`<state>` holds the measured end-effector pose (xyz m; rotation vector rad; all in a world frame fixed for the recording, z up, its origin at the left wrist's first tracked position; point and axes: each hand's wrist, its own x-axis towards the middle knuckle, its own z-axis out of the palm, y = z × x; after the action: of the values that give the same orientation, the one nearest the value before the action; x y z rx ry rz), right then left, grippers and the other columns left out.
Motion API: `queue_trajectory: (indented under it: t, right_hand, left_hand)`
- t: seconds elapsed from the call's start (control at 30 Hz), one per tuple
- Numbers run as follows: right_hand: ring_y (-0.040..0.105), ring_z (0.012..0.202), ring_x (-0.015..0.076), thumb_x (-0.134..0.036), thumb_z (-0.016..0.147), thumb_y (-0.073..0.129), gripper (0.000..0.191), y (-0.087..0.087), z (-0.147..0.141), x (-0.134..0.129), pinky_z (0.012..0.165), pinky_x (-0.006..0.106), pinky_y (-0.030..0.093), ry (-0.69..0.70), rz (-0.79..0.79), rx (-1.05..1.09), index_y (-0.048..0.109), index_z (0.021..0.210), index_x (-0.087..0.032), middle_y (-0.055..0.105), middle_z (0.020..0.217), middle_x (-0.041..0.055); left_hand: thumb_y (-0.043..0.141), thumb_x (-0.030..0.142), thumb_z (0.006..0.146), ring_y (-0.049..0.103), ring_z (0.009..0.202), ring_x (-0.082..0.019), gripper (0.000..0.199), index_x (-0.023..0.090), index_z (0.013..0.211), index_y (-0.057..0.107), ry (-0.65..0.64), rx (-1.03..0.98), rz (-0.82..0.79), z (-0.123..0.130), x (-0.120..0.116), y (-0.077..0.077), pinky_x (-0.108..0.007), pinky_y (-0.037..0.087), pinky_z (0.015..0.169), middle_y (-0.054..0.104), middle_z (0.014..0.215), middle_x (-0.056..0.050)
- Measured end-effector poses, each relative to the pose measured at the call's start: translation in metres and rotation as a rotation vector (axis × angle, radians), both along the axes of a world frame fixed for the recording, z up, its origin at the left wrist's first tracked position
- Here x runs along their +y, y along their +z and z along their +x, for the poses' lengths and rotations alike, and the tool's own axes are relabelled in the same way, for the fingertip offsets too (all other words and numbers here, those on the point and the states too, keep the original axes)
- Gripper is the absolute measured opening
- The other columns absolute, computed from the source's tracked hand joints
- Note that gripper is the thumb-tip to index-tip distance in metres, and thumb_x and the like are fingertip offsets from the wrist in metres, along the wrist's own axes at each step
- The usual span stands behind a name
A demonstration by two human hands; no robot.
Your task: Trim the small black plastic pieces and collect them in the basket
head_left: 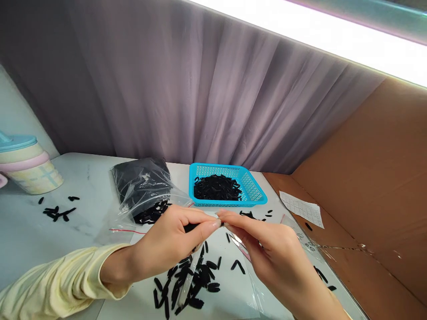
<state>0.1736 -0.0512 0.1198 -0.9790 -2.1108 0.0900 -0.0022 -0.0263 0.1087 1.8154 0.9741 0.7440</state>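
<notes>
My left hand point(182, 231) and my right hand point(255, 233) meet at the fingertips above the table, in front of the blue basket. Between the pinched fingers shows a small black piece point(223, 224), mostly hidden by them. Another dark bit point(190, 227) is visible inside my left hand's grip. Below the hands lie scattered black pieces point(202, 278) with a pale flat strip point(187, 284) among them. Partly behind my right hand, a shiny metal tool with a pink edge point(240, 245) rests on the table.
A blue basket point(228, 204) holds a heap of black pieces. Left of it are clear plastic bags point(140, 178) with black contents. A lidded cup point(30, 171) stands at the far left. Gridded paper point(302, 208) and clear plastic film point(307, 240) lie at the right.
</notes>
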Motion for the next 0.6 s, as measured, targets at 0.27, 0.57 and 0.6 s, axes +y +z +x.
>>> queue_trajectory:
  t: [0.27, 0.57, 0.6]
  right_hand:
    - [0.072, 0.064, 0.019, 0.002, 0.082, 0.033, 0.036, -0.01, -0.004, -0.001, 0.054, 0.027, 0.059, -0.073, 0.272, -0.213, 0.064, 0.086, -0.015, 0.075, 0.077, 0.0085]
    - [0.071, 0.085, 0.0276, 0.003, 0.082, 0.032, 0.035, -0.035, -0.017, 0.004, 0.074, 0.035, 0.06, -0.22, 0.567, -0.358, 0.065, 0.089, -0.005, 0.074, 0.081, 0.0166]
    - [0.071, 0.087, 0.0276, 0.003, 0.081, 0.032, 0.034, -0.038, -0.017, 0.005, 0.076, 0.035, 0.06, -0.226, 0.574, -0.352, 0.064, 0.092, -0.005, 0.073, 0.083, 0.0165]
  left_hand:
    - [0.044, 0.037, 0.086, 0.032, 0.046, -0.008, 0.036, 0.015, 0.061, 0.058, -0.012, -0.008, -0.077, 0.001, 0.001, -0.003, -0.022, 0.028, 0.046, 0.034, 0.047, 0.006]
    - [0.045, 0.038, 0.086, 0.023, 0.042, -0.006, 0.034, 0.017, 0.059, 0.047, 0.002, -0.134, -0.294, 0.0, 0.006, -0.004, -0.022, 0.019, 0.041, 0.027, 0.047, 0.008]
    - [0.045, 0.037, 0.086, 0.022, 0.042, -0.006, 0.035, 0.017, 0.058, 0.045, 0.0, -0.149, -0.297, 0.0, 0.007, -0.003, -0.022, 0.018, 0.041, 0.026, 0.047, 0.008]
